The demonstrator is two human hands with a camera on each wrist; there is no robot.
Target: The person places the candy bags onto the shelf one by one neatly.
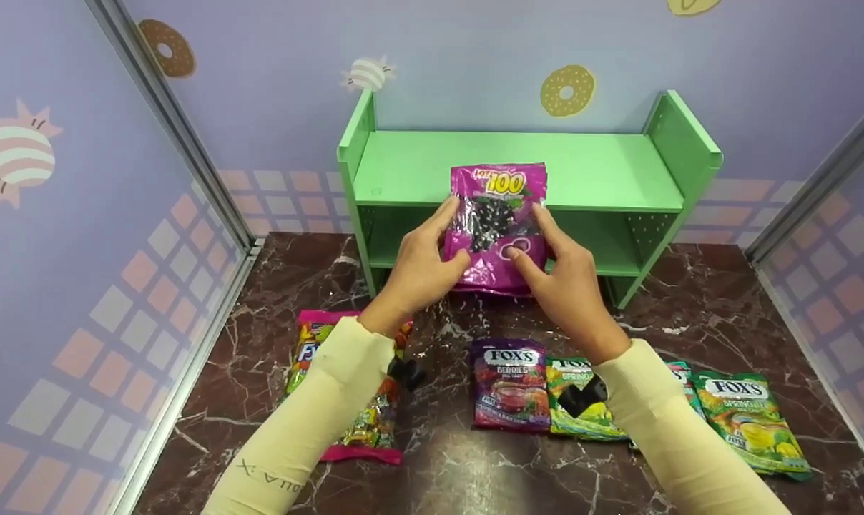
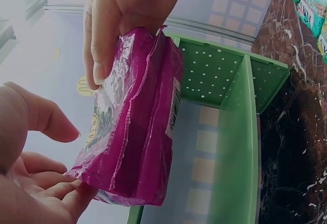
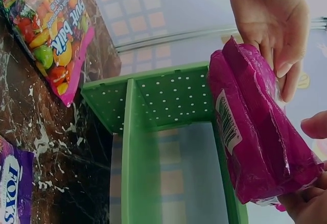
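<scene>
A purple candy bag [image 1: 500, 261] marked "100" is held up at the front of the green shelf [image 1: 589, 161]. My left hand [image 1: 428, 257] grips its left side and my right hand [image 1: 564, 279] its right side, fingers partly hidden behind it. In the left wrist view, the bag's sealed bottom [image 2: 138, 127] and part of a barcode show, with the left hand [image 2: 41, 178] at its edge. Seen from the right wrist, the bag [image 3: 255, 127] overlaps the edge of the upper board, with the right hand [image 3: 311, 198] at its lower corner.
A fruit candy bag [image 1: 375, 429] lies on the dark marble surface [image 1: 446, 472] under the left forearm. To the right lie a purple Fox's bag [image 1: 511, 390] and several green Fox's bags [image 1: 750, 422]. Patterned walls [image 1: 460, 57] enclose the back and sides.
</scene>
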